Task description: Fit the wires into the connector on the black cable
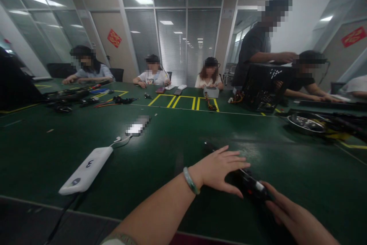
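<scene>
My left hand [220, 169], with a pale green bangle at the wrist, lies flat on the green table [172, 141], fingers stretched out to the right. Its fingertips rest on or just over a small black device [252, 187] with a red and a white patch. At the lower right, my right hand [289, 214] reaches in, and its fingers close on the near end of that black device. What the device is cannot be made out.
A white power bank [86, 170] with a cable lies at the left, and a small white blurred item [137, 127] sits beyond it. Several people sit or stand around the far side. A metal bowl [305, 124], black parts and cables lie at the right.
</scene>
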The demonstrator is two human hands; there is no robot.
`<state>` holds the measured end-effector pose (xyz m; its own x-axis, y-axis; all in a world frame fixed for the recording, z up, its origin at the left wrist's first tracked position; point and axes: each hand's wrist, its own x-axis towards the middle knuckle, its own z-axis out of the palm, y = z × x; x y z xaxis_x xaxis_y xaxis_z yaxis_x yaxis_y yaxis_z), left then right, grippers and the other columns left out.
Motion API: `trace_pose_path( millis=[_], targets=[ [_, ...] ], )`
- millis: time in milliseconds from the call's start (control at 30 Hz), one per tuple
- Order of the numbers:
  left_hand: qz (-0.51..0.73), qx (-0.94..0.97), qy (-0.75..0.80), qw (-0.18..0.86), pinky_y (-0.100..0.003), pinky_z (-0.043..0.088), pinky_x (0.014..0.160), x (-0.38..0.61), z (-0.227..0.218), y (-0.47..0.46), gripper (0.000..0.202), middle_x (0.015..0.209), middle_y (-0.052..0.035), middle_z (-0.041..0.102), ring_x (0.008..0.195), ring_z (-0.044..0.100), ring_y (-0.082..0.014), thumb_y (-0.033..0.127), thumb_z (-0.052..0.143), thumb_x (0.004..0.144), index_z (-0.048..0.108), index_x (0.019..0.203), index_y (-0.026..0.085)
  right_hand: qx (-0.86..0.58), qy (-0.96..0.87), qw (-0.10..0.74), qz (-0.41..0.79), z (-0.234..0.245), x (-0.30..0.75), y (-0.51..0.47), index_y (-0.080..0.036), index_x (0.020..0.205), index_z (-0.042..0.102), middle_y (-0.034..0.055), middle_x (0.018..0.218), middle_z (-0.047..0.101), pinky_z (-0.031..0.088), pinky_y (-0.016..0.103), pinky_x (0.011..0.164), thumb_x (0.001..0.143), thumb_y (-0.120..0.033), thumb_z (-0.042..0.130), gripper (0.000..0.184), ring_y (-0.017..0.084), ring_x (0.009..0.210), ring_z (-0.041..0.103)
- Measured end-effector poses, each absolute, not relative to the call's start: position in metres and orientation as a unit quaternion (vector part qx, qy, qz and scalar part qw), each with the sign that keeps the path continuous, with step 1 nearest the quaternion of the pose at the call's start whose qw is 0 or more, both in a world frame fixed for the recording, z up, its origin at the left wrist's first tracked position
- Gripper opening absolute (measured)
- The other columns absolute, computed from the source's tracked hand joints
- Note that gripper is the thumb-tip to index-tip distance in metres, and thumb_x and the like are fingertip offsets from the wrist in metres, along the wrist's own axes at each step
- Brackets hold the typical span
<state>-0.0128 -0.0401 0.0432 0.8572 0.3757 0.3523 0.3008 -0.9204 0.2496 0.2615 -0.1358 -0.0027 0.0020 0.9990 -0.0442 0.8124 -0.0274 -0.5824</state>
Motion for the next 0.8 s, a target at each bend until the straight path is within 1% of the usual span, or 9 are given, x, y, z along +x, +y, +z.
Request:
trace_pose_path(
  millis=[67, 133, 200, 333, 467, 533, 600, 700, 800],
  targets=[
    [0.179, 0.966, 0.154, 0.106, -0.043, 0.014, 0.114, -0.014, 0.041, -0.041, 0.081, 0.143, -0.0047, 0.042, 0.132, 0.036, -0.0245, 0.057, 0.063, 0.077, 0.028, 0.143, 0.026, -0.634, -0.692, 0.187, 0.288, 0.001, 0.227, -0.121, -0.023, 0.133, 0.05, 0.0021, 0.087, 0.072, 0.051, 0.022, 0.063, 0.086, -0.043, 0.046, 0.051, 0.018, 0.067, 0.066],
    [0.157, 0.968, 0.155, 0.118, -0.036, 0.028, 0.109, -0.017, 0.037, -0.037, 0.08, 0.139, -0.0049, 0.047, 0.125, 0.046, -0.0223, 0.051, 0.066, 0.077, 0.028, 0.143, 0.025, -0.612, -0.714, 0.175, 0.293, 0.006, 0.198, -0.104, -0.024, 0.127, 0.055, 0.0038, 0.091, 0.072, 0.049, 0.025, 0.064, 0.088, -0.039, 0.044, 0.044, 0.02, 0.073, 0.066],
    [0.154, 0.962, 0.198, 0.108, -0.035, 0.034, 0.104, -0.023, 0.032, -0.03, 0.074, 0.137, -0.0041, 0.049, 0.121, 0.049, -0.0217, 0.044, 0.065, 0.08, 0.03, 0.142, 0.026, -0.609, -0.725, 0.162, 0.278, 0.009, 0.177, -0.087, -0.025, 0.125, 0.056, 0.0046, 0.087, 0.071, 0.047, 0.027, 0.064, 0.089, -0.034, 0.043, 0.039, 0.021, 0.073, 0.066],
    [0.171, 0.943, 0.275, 0.079, -0.036, 0.037, 0.101, -0.031, 0.026, -0.018, 0.068, 0.137, -0.0028, 0.048, 0.12, 0.049, -0.0215, 0.043, 0.063, 0.082, 0.032, 0.14, 0.027, -0.6, -0.761, 0.175, 0.174, 0.011, 0.162, -0.062, -0.025, 0.126, 0.055, 0.0086, 0.106, 0.066, 0.045, 0.033, 0.082, 0.089, -0.03, 0.045, 0.038, 0.025, 0.093, 0.062],
    [0.174, 0.929, 0.318, 0.073, -0.037, 0.038, 0.098, -0.032, 0.023, -0.014, 0.067, 0.129, -0.0039, 0.055, 0.115, 0.051, -0.0221, 0.048, 0.059, 0.083, 0.032, 0.141, 0.027, -0.612, -0.764, 0.18, 0.096, 0.019, 0.175, -0.064, -0.025, 0.135, 0.048, 0.0099, 0.125, 0.055, 0.041, 0.039, 0.093, 0.088, -0.038, 0.05, 0.049, 0.029, 0.11, 0.054],
    [0.17, 0.923, 0.338, 0.072, -0.038, 0.039, 0.097, -0.033, 0.022, -0.012, 0.061, 0.126, -0.0042, 0.056, 0.113, 0.051, -0.0224, 0.048, 0.057, 0.084, 0.037, 0.138, 0.027, -0.618, -0.761, 0.167, 0.107, 0.024, 0.189, -0.076, -0.03, 0.14, 0.041, 0.0071, 0.132, 0.051, 0.043, 0.039, 0.092, 0.089, -0.043, 0.048, 0.053, 0.029, 0.112, 0.053],
    [0.173, 0.912, 0.366, 0.066, -0.038, 0.039, 0.096, -0.035, 0.02, -0.007, 0.053, 0.125, -0.0045, 0.056, 0.113, 0.051, -0.0228, 0.047, 0.055, 0.086, 0.043, 0.134, 0.027, -0.603, -0.773, 0.124, 0.154, 0.025, 0.204, -0.09, -0.035, 0.136, 0.045, 0.0038, 0.133, 0.05, 0.046, 0.038, 0.091, 0.089, -0.048, 0.046, 0.049, 0.027, 0.109, 0.055],
    [0.183, 0.885, 0.424, 0.054, -0.039, 0.038, 0.097, -0.039, 0.017, 0.0, 0.048, 0.123, -0.0043, 0.056, 0.112, 0.05, -0.0232, 0.045, 0.057, 0.084, 0.048, 0.128, 0.026, -0.561, -0.801, 0.087, 0.188, 0.022, 0.219, -0.107, -0.036, 0.132, 0.05, 0.0016, 0.136, 0.047, 0.04, 0.038, 0.101, 0.089, -0.047, 0.048, 0.045, 0.026, 0.118, 0.05],
    [0.199, 0.873, 0.442, 0.059, -0.039, 0.038, 0.097, -0.04, 0.015, 0.004, 0.044, 0.118, -0.0028, 0.057, 0.11, 0.051, -0.022, 0.043, 0.06, 0.084, 0.051, 0.124, 0.026, -0.555, -0.807, 0.103, 0.173, 0.019, 0.218, -0.11, -0.033, 0.129, 0.054, 0.0027, 0.133, 0.049, 0.038, 0.038, 0.103, 0.09, -0.044, 0.048, 0.041, 0.025, 0.117, 0.05]
  ],
)
